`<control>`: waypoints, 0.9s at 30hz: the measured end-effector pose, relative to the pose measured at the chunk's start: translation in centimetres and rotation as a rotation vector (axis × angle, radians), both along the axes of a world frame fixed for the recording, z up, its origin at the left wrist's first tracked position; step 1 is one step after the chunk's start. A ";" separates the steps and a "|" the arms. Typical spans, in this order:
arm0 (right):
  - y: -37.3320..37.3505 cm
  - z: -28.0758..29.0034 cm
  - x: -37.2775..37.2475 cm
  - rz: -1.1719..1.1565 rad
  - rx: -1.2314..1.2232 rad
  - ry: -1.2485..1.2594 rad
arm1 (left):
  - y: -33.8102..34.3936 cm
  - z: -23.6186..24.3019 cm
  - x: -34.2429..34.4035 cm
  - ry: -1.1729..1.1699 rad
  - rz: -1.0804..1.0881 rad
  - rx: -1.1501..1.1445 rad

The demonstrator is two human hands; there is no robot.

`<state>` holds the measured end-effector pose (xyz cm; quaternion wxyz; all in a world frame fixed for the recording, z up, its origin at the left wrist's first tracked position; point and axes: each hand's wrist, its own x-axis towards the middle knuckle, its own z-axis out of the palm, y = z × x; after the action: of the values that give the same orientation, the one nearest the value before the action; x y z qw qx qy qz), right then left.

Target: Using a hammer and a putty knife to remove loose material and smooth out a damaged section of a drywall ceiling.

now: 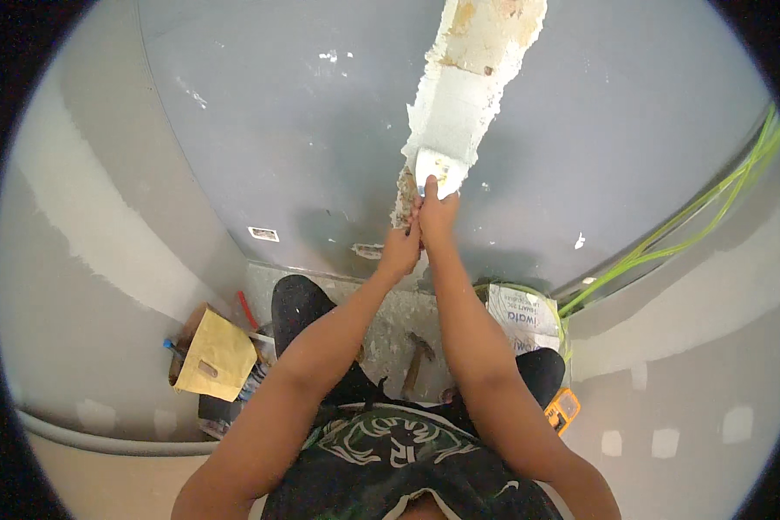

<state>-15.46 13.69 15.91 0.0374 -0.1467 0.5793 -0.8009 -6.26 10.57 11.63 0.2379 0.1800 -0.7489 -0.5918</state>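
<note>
My right hand (438,215) is closed on a flat, white, plaster-smeared scraper (442,166), its thumb lying along the near end. The far edge of the scraper rests against a rough white plaster strip (459,104) that runs up the grey-blue wall (303,130). Just below and to the left, my left hand (400,251) has its fingers curled and touches the right hand. What the left fingers hold, if anything, is hidden. Beside the left hand, the strip's lower end shows brown, bare, crumbly patches (404,195).
Green cables (685,230) hang along the right side. On the floor are a hammer (419,360), a white printed bag (524,316) and a yellow-and-black device (565,407). A yellow tool pouch (217,355) stands at the left, near a grey pipe (121,444).
</note>
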 end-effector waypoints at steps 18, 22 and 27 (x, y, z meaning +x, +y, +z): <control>1.1 -0.7 2.1 0.052 0.079 -0.083 | 0.1 -3.7 -0.5 -0.143 0.012 0.292; -1.7 7.3 -0.9 -0.158 0.011 0.385 | -2.8 3.6 -4.0 0.133 0.111 -0.126; -3.3 12.8 -1.5 0.041 -0.075 0.114 | -4.9 9.1 -5.2 0.048 -0.077 0.269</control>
<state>-16.92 10.35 28.68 0.0154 -0.2051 0.5468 -0.8116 -11.49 5.63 20.74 0.2064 0.1672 -0.6633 -0.6996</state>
